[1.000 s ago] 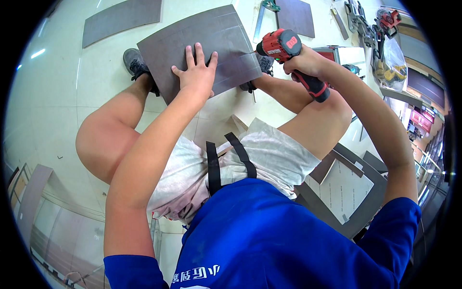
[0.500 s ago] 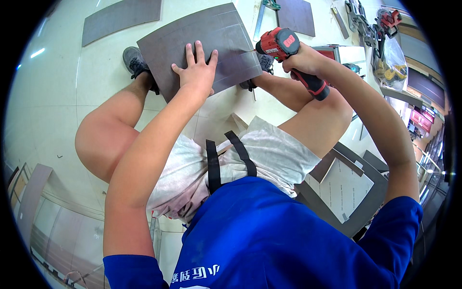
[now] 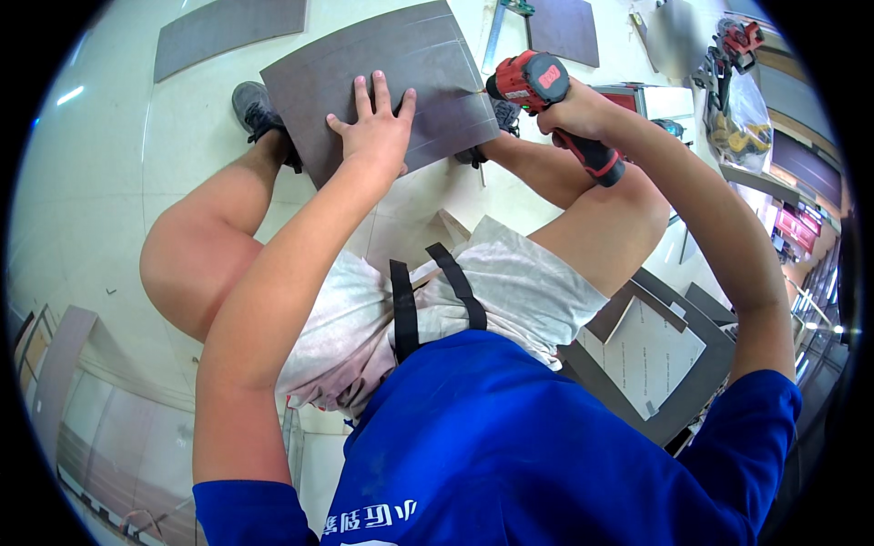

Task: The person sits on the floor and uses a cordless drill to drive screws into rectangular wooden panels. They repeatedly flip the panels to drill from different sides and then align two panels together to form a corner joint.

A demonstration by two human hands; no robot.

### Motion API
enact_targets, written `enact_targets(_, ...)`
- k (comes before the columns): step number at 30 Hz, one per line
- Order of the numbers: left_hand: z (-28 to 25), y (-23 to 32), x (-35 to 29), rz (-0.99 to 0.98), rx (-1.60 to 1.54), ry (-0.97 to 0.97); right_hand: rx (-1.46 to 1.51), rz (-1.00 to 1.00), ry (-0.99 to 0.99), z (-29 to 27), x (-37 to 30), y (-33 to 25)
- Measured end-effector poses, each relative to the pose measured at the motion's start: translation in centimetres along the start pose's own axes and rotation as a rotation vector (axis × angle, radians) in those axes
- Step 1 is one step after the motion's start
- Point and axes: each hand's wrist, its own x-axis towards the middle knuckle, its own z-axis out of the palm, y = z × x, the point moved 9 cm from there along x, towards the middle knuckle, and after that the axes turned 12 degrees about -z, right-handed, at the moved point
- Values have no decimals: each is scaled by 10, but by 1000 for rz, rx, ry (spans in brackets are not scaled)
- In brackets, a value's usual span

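Observation:
A grey-brown board lies in front of me between my shoes, with thin pale lines marked across its right part. My left hand rests on its face, fingers spread flat. In my right hand is a red and black cordless drill, gripped round its handle. The drill points left, and its thin bit meets the board near the right edge. How deep the bit sits cannot be made out.
Another brown panel lies on the tiled floor at far left, and a dark one at the back. Red tools and a clear plastic bag stand far right. Beside my right hip lies a pale sheet on dark boards.
The view has shifted very slightly. My left hand stays on the board and the drill keeps its place at the right edge.

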Motion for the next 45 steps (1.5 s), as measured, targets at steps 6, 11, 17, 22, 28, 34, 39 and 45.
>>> enact_targets(6, 1, -1, 0, 12, 0, 34, -4, -11, -15, 2, 4, 1)
enact_targets(11, 2, -1, 1, 14, 0, 44, -4, -31, -14, 3, 3, -3)
enact_targets(17, 4, -1, 2, 14, 6, 40, -25, 5, -22, 2, 4, 1)
enact_targets(22, 2, -1, 1, 5, -1, 25, -34, -17, -23, 2, 5, -2)
enact_targets(28, 2, 0, 1, 6, -3, 32, -60, 19, -51, 8, 12, 9)
enact_targets(34, 5, -4, 2, -21, 2, 59, -42, -11, -105, 14, 15, 4)
enact_targets(39, 8, -3, 4, -31, 17, 49, -17, 19, -56, 9, 11, 8)
enact_targets(45, 4, -4, 0, -10, 6, 32, 19, -24, -28, 10, 12, 5)
